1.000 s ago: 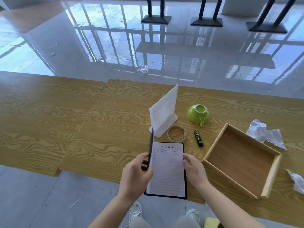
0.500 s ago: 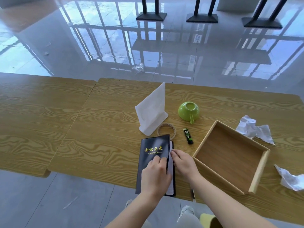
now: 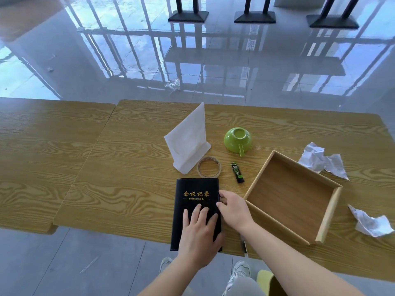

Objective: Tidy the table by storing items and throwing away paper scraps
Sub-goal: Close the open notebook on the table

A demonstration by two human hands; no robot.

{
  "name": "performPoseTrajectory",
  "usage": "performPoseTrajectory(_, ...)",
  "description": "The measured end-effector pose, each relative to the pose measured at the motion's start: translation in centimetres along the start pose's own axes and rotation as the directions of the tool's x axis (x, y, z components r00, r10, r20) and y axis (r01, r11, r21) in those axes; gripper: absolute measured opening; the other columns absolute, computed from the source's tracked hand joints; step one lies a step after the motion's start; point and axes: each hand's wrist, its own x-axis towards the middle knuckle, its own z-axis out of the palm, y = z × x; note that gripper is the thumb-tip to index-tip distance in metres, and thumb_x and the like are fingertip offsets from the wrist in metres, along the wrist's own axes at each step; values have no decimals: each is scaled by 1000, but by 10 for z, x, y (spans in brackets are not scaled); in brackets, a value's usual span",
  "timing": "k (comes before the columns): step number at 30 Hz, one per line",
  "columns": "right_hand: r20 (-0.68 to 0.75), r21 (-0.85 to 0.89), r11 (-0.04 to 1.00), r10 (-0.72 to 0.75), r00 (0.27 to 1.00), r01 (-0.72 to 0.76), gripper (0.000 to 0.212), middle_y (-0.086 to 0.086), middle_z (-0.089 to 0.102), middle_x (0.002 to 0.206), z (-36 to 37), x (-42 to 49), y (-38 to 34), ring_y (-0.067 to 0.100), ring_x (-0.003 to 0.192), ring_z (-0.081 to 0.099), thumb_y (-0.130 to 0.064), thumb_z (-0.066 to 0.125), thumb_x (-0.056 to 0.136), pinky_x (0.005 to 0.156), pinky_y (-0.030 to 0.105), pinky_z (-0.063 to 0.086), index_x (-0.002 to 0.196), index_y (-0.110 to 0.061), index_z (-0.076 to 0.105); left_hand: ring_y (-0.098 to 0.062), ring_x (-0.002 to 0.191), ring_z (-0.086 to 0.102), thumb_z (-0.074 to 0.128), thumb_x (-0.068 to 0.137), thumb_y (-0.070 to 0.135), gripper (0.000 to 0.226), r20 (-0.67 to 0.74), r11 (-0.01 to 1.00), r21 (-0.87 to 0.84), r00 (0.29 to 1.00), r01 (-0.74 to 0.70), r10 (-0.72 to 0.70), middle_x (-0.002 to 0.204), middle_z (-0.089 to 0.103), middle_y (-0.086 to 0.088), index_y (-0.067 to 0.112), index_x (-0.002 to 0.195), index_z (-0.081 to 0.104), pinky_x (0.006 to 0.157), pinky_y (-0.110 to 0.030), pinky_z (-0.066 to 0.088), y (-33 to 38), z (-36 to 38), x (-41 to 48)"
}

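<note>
A person's view looks down on a wood-grain surface [image 3: 128,167] scattered with office clutter. At the near edge, around 6 o'clock, a closed black notebook [image 3: 195,193] with gold lettering lies flat. The left hand [image 3: 198,236] rests palm down on its lower cover, fingers spread, a released grip that presses rather than grasps. The right hand [image 3: 234,208] curls at the notebook's right edge, thumb and fingertips touching the cover's side; whether that grip has closed on the edge cannot be told.

Just right of the hands, around 4 o'clock, an open wooden tray [image 3: 251,186] sits with nothing inside it. Toward 12 o'clock from the notebook lie a roll of tape [image 3: 209,167], a small green-and-black tube [image 3: 237,173], a folded white stand [image 3: 188,142], and an upturned green cup [image 3: 237,139]. Two crumpled paper scraps wait on the right: one [image 3: 320,160] at 2 o'clock beyond the tray, another [image 3: 372,223] at 3 o'clock near the surface's edge.

The step in hand appears to be storing the notebook, now shut. The next move likely calls for a firm pinch on its right edge, a lift clear of the surface, and a short carry rightward over the tray's near wall. The tape, tube and scraps are not yet handled.
</note>
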Motion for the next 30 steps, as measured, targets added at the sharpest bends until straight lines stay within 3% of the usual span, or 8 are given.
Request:
performPoseTrajectory(3,-94,19,999,-24,995,26,38,-6,65,120,-3,-12,6,9,104,62,-17,60,92,91,26,50,130,-21,59,-32,146,29,40,90,58,62,65,999,21,998,-26,24,151,42,-8,26,142,46,116,-60,23,-19,3,-14)
performPoseTrajectory(6,-203,-145,986,-114,973,86,29,-6,67,101,-7,-32,17,8,91,61,-14,60,92,81,22,51,120,-18,65,-26,151,9,31,89,66,74,94,1000,-29,996,-6,8,160,26,-5,28,152,25,121,-52,7,-32,3,-23)
performPoseTrajectory(11,-155,-461,884,-168,973,79,23,-3,61,89,-2,-62,35,13,76,60,-18,59,94,65,24,53,116,-15,67,-31,150,15,44,77,77,89,147,991,22,980,-135,131,157,31,-8,28,149,28,119,-60,14,-40,3,-28)
performPoseTrajectory(15,-169,-450,893,-73,983,-11,18,-5,54,86,2,-69,41,11,72,53,-23,64,92,61,21,47,109,-17,66,-36,150,9,57,79,67,92,217,983,103,968,-153,128,159,23,-11,27,152,17,118,-62,11,-44,7,-25)
performPoseTrajectory(20,-173,-417,908,-32,984,-44,16,-6,54,90,6,-68,47,10,75,51,-22,65,90,64,20,41,106,-21,61,-37,138,41,80,65,57,89,226,980,105,964,-167,140,143,50,-12,21,140,49,105,-61,40,-47,7,-24)
performPoseTrajectory(23,-175,-396,917,-20,984,-52,15,-5,56,90,7,-66,47,12,76,53,-19,64,91,65,21,41,104,-21,59,-36,135,46,85,60,56,90,188,974,104,966,-200,178,140,54,-12,20,137,54,102,-60,45,-50,7,-24)
performPoseTrajectory(26,-153,-394,918,-6,988,-55,15,-3,56,90,8,-62,47,16,79,56,-17,59,91,66,24,42,106,-19,59,-34,140,40,82,67,54,87,192,972,116,965,-203,178,145,50,-10,22,141,50,107,-59,41,-55,4,-24)
performPoseTrajectory(30,-138,-397,917,-15,990,-42,14,-3,53,88,10,-57,46,16,75,54,-16,57,91,63,24,40,104,-18,61,-32,150,11,60,82,45,76,219,984,53,963,-171,156,158,28,-7,25,150,33,120,-56,14,-58,0,-22)
